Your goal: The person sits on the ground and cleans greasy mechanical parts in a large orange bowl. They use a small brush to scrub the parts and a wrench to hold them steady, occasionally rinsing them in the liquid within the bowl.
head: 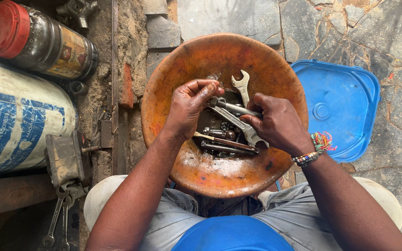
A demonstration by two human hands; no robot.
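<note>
At frame centre, over the orange bowl, the right hand grips a metal part; the left hand pinches fingertips together above it; judging by this, cleaning tools is underway, needing steady grip next.

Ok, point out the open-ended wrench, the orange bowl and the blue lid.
open-ended wrench (pixel 243 87), head view, on its shank just below the jaw.
orange bowl (pixel 219 174), head view, on the bare inner wall nearest the person.
blue lid (pixel 338 109), head view, on its flat top.
</note>
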